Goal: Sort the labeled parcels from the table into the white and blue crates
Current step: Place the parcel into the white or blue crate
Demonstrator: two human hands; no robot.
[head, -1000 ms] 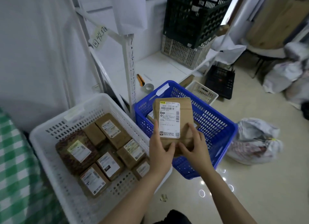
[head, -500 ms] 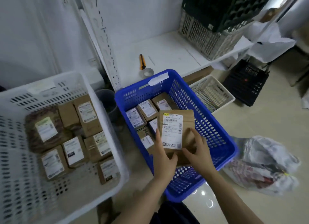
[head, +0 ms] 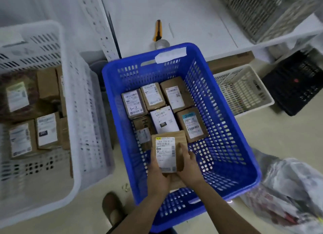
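Note:
A brown parcel with a white shipping label is low inside the blue crate, near its front wall. My left hand grips its left edge and my right hand grips its right edge, thumbs on top. Behind it, several labeled brown parcels lie flat on the blue crate's floor. The white crate stands to the left and holds several more labeled parcels.
A white shelf board behind the blue crate carries an orange utility knife and a tape roll. A small beige basket and a black crate sit right. A crumpled bag lies bottom right; my shoe is between the crates.
Both hands have lowered the parcel from above the blue crate's rim down into the crate. The view has tipped downward and closer over the crates.

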